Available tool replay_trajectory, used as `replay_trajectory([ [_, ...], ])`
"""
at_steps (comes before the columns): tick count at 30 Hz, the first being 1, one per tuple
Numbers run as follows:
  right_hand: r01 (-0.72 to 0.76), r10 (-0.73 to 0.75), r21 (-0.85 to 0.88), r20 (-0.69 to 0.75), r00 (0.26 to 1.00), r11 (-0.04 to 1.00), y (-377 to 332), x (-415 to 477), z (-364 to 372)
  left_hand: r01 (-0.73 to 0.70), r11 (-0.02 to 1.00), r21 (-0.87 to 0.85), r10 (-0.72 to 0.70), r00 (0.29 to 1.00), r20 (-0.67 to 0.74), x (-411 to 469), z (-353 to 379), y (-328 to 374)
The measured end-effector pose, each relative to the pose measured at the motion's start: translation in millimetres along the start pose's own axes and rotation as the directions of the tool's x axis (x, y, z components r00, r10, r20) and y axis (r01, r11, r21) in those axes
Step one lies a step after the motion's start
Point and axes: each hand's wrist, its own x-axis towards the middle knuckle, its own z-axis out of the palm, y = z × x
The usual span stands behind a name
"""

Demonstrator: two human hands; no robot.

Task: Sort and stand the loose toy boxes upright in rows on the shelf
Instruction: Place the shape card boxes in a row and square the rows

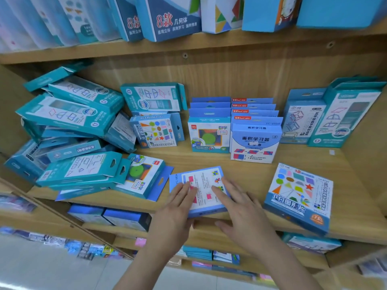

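**Desk:** What lies left of the flat blue box (201, 181) at the front edge of the shelf (240, 170)?

**Caption:** Far to its left, a toppled pile of teal boxes (69, 122). Nearer, just beside it, a green-disc box (142, 176) lies flat.

**Desk:** And on the flat blue box itself?

**Caption:** Your left hand (176, 208) rests on its left half, fingers (186, 191) straight and close together. Your right hand (240, 210) rests on its right half, fingers (222, 191) straight and spread. Whether your thumbs hook under its front edge cannot be told.

**Desk:** Behind it, and to the right?

**Caption:** Behind it stand two upright rows, the green-disc row (209, 132) and then the white-fronted row (254, 141). To its right a shapes box (299, 195) lies flat, apart from it. Further right and behind, tall teal boxes (335, 116) stand upright.
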Motion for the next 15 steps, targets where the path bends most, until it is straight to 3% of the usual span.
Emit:
replay_trajectory([
  [3,-0.015,0.013,-0.030,-0.066,0.998,0.999,-3,-3,4,-0.041,0.999,-0.003,0.041,0.997,-0.063,-3,-3,6],
  [6,0.072,-0.062,0.024,-0.281,0.958,0.997,-3,-6,3,-0.114,0.992,-0.058,0.102,0.978,-0.185,-3,-23,17],
  [8,0.132,-0.070,0.116,-0.430,0.900,0.984,-1,-6,-7,-0.180,0.976,-0.124,0.131,0.936,-0.328,9,-48,28],
  [10,0.096,0.093,0.372,-0.460,0.883,0.923,-2,-9,-26,-0.177,0.955,-0.238,0.056,0.895,-0.442,24,-72,40],
  [11,0.058,0.224,0.588,-0.395,0.891,0.807,-5,-9,-37,-0.137,0.930,-0.340,-0.046,0.877,-0.478,30,-79,43],
  [13,0.023,0.390,0.919,-0.189,0.901,0.394,-10,-8,-52,0.005,0.792,-0.611,-0.320,0.855,-0.408,36,-90,49],
  [14,0.000,0.421,0.971,-0.102,0.901,0.237,-10,-7,-57,0.090,0.648,-0.756,-0.435,0.859,-0.271,36,-93,52],
  [15,-0.020,0.433,0.989,-0.046,0.900,0.147,-10,-7,-62,0.163,0.447,-0.879,-0.486,0.870,-0.086,36,-94,55],
])
